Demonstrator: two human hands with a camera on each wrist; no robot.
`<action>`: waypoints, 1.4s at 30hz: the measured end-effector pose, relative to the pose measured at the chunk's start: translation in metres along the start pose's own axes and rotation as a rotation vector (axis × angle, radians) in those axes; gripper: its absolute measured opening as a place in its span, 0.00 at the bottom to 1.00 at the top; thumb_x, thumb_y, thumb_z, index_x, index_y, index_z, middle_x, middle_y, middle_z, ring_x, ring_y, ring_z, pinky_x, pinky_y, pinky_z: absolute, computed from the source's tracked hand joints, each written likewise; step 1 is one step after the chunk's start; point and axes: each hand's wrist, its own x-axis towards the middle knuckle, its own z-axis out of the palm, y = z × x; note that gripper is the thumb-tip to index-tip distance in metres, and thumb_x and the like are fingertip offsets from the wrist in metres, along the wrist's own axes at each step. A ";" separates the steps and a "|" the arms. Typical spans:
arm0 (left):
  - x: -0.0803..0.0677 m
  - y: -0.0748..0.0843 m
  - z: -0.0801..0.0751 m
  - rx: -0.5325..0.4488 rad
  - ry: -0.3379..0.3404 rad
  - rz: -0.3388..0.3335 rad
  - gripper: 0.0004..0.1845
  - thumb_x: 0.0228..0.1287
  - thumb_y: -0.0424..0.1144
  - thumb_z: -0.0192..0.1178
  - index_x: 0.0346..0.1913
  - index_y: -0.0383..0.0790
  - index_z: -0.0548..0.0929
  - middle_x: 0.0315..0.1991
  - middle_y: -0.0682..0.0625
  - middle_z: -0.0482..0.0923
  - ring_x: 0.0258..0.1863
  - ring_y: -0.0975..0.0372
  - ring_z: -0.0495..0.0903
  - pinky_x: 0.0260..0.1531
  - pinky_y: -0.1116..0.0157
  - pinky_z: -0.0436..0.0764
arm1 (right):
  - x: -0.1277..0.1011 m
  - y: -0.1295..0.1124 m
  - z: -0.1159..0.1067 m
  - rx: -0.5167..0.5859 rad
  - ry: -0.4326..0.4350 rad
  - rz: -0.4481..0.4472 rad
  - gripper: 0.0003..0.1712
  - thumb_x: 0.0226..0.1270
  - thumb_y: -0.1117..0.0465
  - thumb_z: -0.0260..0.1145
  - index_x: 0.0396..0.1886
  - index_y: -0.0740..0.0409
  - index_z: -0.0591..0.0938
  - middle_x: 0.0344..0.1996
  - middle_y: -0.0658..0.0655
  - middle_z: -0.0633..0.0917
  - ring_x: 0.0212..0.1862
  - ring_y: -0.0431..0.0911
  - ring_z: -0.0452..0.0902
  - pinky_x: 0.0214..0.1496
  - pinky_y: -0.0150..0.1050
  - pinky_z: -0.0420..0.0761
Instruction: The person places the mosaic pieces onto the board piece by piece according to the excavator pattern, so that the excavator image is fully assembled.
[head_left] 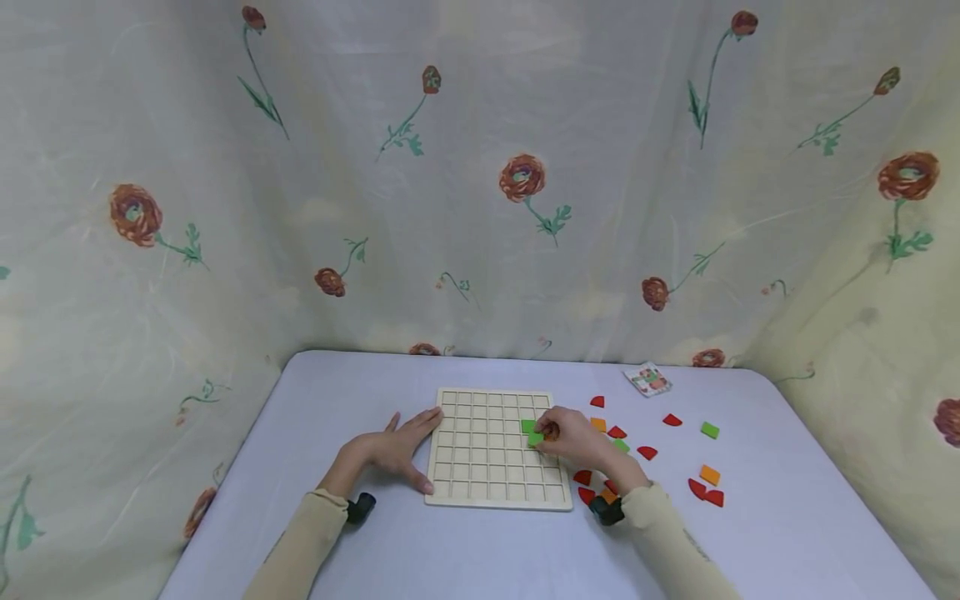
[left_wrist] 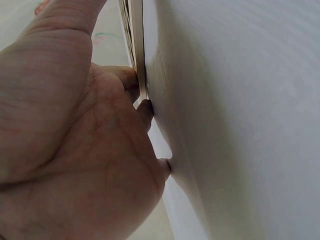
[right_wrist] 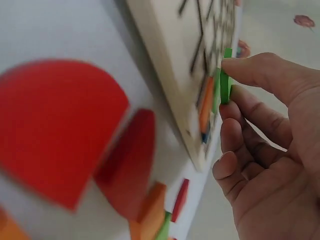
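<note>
A pale wooden grid board lies on the table. My left hand rests at its left side with fingers spread, fingertips touching the board's edge, as the left wrist view also shows. My right hand is over the board's right side, pinching a green square tile between thumb and finger. Another green tile sits in the grid just beyond the pinched one. In the right wrist view, an orange tile lies in a cell near the board's edge; in the head view my right hand partly hides it.
Red quarter-round pieces, orange squares and green squares lie scattered to the board's right, some beneath my right forearm. A small printed packet lies at the back right. A flowered curtain hangs behind the table.
</note>
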 end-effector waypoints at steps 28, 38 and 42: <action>0.000 0.006 0.000 -0.009 -0.001 0.007 0.68 0.40 0.67 0.72 0.78 0.44 0.44 0.79 0.51 0.37 0.78 0.54 0.38 0.74 0.43 0.35 | -0.003 0.011 -0.018 0.091 0.001 0.051 0.15 0.59 0.59 0.72 0.45 0.55 0.81 0.33 0.51 0.79 0.38 0.45 0.72 0.38 0.36 0.74; -0.008 0.012 -0.005 -0.019 -0.009 -0.001 0.67 0.41 0.64 0.73 0.78 0.42 0.44 0.79 0.49 0.37 0.78 0.53 0.38 0.74 0.43 0.35 | -0.042 0.078 -0.077 0.096 0.154 0.198 0.28 0.61 0.52 0.70 0.56 0.61 0.74 0.48 0.61 0.78 0.48 0.51 0.70 0.42 0.36 0.74; -0.007 0.010 -0.004 -0.018 -0.007 -0.006 0.67 0.41 0.65 0.73 0.78 0.43 0.44 0.79 0.50 0.37 0.78 0.54 0.38 0.74 0.43 0.35 | -0.063 0.113 -0.101 0.128 0.226 0.267 0.36 0.63 0.51 0.68 0.62 0.66 0.67 0.53 0.67 0.74 0.50 0.53 0.69 0.43 0.33 0.74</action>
